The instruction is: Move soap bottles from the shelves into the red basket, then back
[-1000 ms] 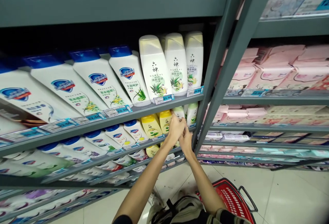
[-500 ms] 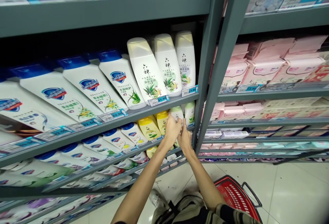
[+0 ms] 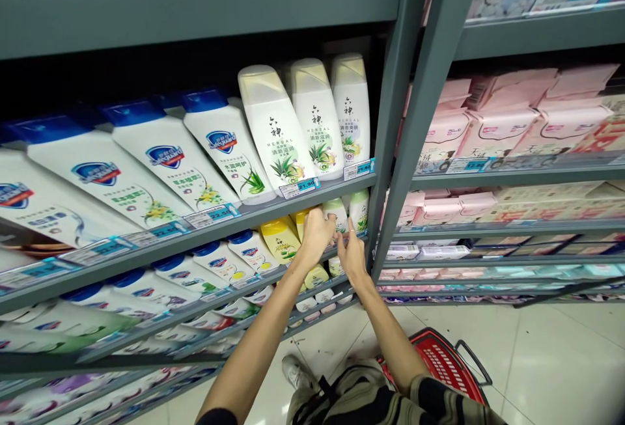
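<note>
My left hand is at the second shelf row, fingers bent, in front of a yellow bottle that it partly covers. Its fingertips reach the side of a white bottle with a pale green cap; what they grip, if anything, is hidden. Just right of it, my right hand, with a ring on one finger, has its fingers apart and its index finger pointing up at the shelf front. Beside that finger stands another green-capped bottle. A yellow-capped bottle leans back to the left.
Above my hands, white herbal body wash bottles line a shelf beside blue-capped Safeguard bottles. A grey shelf post rises to the right, with pink tissue packs beyond. A red shopping basket sits on the floor.
My hands were close together at the green-capped bottle; now they are farther apart. The left hand has shifted left over the yellow bottle, and more of the green-capped bottle shows. The view has shifted slightly.
</note>
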`<state>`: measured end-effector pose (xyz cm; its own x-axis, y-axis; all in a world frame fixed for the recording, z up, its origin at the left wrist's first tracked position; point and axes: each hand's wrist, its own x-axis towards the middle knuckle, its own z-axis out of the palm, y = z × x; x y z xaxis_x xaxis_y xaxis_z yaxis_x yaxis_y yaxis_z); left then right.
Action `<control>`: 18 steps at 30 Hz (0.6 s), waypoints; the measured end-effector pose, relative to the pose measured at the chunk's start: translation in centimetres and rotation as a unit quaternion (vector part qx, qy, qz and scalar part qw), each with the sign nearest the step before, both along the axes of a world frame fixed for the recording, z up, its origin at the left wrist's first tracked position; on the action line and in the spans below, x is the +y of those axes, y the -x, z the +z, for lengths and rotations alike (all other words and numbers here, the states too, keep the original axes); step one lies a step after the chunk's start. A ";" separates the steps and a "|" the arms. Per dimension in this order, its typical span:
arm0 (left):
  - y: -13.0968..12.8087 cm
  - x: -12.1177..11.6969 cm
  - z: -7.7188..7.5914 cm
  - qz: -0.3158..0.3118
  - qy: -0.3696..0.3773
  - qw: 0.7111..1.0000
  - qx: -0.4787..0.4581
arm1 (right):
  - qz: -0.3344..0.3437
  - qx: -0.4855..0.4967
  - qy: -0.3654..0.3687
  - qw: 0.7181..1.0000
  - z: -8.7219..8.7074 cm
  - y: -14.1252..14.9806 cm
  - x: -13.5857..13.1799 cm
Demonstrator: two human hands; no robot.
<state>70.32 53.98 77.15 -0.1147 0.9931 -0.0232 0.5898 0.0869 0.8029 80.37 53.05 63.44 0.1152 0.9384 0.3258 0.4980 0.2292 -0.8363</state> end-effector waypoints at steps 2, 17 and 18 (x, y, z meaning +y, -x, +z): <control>0.5 0.0 -0.1 -0.014 0.005 1.000 -0.024 | 0.000 0.048 -0.032 0.998 1.8 -0.4 0.3; 1.4 0.4 -1.5 -0.035 0.037 0.991 -0.121 | 0.078 -0.164 -0.025 0.983 11.1 -0.8 6.8; 1.5 0.4 -1.5 -0.035 0.036 0.991 -0.120 | 0.083 -0.165 -0.024 0.982 11.2 -0.9 6.9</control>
